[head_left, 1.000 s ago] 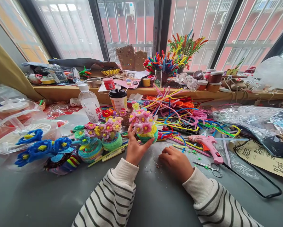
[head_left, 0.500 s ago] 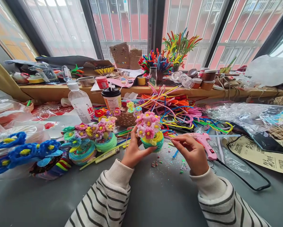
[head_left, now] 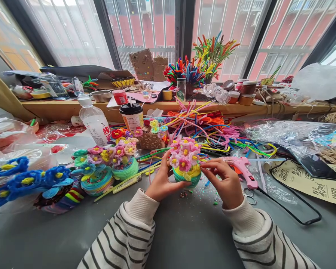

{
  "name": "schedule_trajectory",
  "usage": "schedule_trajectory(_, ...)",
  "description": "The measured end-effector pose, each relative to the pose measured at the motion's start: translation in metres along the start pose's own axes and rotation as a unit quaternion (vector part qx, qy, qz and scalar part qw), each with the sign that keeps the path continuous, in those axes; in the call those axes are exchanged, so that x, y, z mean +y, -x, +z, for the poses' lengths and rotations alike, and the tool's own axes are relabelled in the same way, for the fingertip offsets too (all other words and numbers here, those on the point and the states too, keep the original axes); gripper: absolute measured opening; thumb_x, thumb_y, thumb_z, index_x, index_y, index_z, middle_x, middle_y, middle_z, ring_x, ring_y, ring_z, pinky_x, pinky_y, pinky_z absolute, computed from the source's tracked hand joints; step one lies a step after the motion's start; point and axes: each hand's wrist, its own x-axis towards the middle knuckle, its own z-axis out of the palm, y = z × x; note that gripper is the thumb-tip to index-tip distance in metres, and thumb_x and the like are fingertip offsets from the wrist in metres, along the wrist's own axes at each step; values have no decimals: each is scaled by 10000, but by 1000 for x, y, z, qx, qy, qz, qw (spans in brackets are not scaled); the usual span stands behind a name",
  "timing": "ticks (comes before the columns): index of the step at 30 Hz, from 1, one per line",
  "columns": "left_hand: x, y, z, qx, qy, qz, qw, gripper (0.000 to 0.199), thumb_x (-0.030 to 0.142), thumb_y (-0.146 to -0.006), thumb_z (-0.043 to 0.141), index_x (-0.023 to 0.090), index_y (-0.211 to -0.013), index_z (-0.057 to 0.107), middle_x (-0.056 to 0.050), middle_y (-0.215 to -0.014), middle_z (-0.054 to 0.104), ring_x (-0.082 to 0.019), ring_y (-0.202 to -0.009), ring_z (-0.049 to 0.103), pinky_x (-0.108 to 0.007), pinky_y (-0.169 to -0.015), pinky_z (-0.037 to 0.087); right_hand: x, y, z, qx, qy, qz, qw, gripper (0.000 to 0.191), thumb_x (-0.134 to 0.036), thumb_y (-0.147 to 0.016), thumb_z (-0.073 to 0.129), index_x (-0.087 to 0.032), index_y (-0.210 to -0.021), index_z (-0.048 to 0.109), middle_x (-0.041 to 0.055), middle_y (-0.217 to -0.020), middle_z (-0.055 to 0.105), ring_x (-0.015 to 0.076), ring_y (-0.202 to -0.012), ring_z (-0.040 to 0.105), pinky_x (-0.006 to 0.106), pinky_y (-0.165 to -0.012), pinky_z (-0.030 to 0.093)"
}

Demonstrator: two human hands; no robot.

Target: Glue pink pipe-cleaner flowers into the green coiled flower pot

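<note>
My left hand (head_left: 160, 183) grips a small round pot (head_left: 194, 180) wound in green and yellow, with pink fuzzy flowers (head_left: 185, 153) on top. Its thumb lies across the pot's front and its fingers are at the left side. My right hand (head_left: 225, 183) is at the right edge of the flowers, thumb and forefinger pinched together; whatever is between them is too small to make out. Just behind and right of that hand lies a pink glue gun (head_left: 245, 172). Scissors (head_left: 250, 196) lie by its handle.
Other flower pots (head_left: 96, 181) and blue flowers (head_left: 27, 180) stand at the left, beside a yellow cutter (head_left: 127, 184). Behind are a bottle (head_left: 93, 119), a lidded cup (head_left: 132, 117) and heaped pipe cleaners (head_left: 210, 127). The gun's black cord (head_left: 286, 213) loops at the right.
The flower pot has moved slightly right and tilted toward me. My right hand has come left, so its fingertips are now at the flowers. More of the scissors shows.
</note>
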Motion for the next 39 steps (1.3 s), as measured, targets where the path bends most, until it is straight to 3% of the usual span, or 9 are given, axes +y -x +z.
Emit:
schedule_trajectory(7,5,2,3,-3,21,-1,1000,992,190,-535,726,247,-1321,123,-118,-1316,388,-273,-1198,384,-430,-984,339,-1,0,0,3,23,-26,999,98,-253,-745,571,-201,-772,649,36,-809,595,98,-613,531,225,-494,453)
schedule_trajectory(14,4,2,2,-13,12,7,1000,982,177,-562,709,246,-1323,91,-107,-1338,354,-243,-1208,375,-369,-993,337,-2,-1,-2,-12,29,-54,998,112,-218,-748,567,-211,-801,666,52,-828,618,147,-780,570,222,-502,464)
schedule_trajectory(27,-1,0,-2,-24,-23,20,999,979,221,-574,708,252,-1320,74,-121,-1367,295,-270,-1203,376,-410,-992,330,-2,1,-3,-23,42,-73,996,156,-195,-771,534,-194,-875,651,74,-955,606,147,-808,565,233,-506,468)
schedule_trajectory(32,-4,-1,-3,-33,-46,28,998,1009,239,-579,710,249,-1320,26,-135,-1367,285,-280,-1216,353,-434,-993,319,2,0,-5,10,96,-121,988,153,-175,-752,560,-202,-880,640,65,-911,605,159,-827,545,240,-503,458)
schedule_trajectory(39,-4,-1,-3,-35,-54,41,997,1016,257,-599,697,257,-1324,-15,-137,-1344,330,-272,-1207,369,-429,-987,326,3,-1,-10,39,202,-238,949,183,-124,-709,610,-213,-866,641,54,-906,595,147,-724,480,318,-634,457)
